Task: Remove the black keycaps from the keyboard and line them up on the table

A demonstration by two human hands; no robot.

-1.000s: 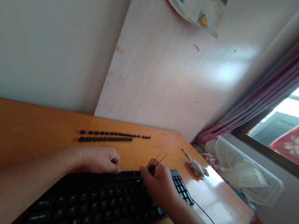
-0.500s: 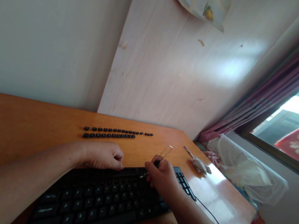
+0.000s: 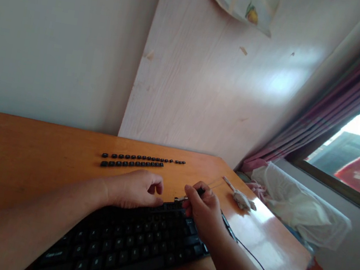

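A black keyboard (image 3: 134, 242) lies slanted on the table before me, with bare patches among its upper rows. My left hand (image 3: 139, 190) rests at its far edge, thumb and curled index finger apart, nothing visible between them. My right hand (image 3: 201, 205) pinches the black handle of a wire keycap puller (image 3: 201, 192) above the keyboard's right part. One wire end of the puller points left, toward a small black keycap (image 3: 177, 199); it seems to be caught there. Two rows of loose keycaps (image 3: 137, 164) lie on the table beyond my left hand.
A brush-like pale object (image 3: 241, 199) lies on the table's (image 3: 23, 164) right side. The keyboard cable (image 3: 256, 259) runs off to the right. A pale board and wall stand behind the table. Cloth under clear plastic (image 3: 299, 205) sits beyond the right edge, near the window.
My right hand has risen slightly and moved right with the puller, whose left end now shows a keycap above the far edge. My left hand has shifted right and its fingers have parted.
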